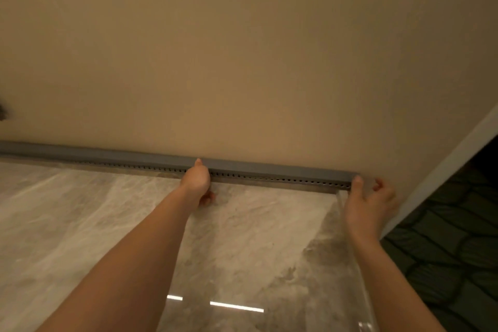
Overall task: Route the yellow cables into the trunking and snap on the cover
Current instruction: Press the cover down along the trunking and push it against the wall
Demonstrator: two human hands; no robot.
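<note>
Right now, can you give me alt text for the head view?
Both hands press a grey trunking cover along the base of a beige wall: left hand mid-run, right hand at its right end. No yellow cables show; marble floor below.

Head cam, close, looks fwd/down at wall (242, 48) base.

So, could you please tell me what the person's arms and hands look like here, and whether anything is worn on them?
Both forearms are bare, with no sleeves in view. The left hand and right hand wear no gloves, and no rings, watch or wristband show in this blurry view.
</note>
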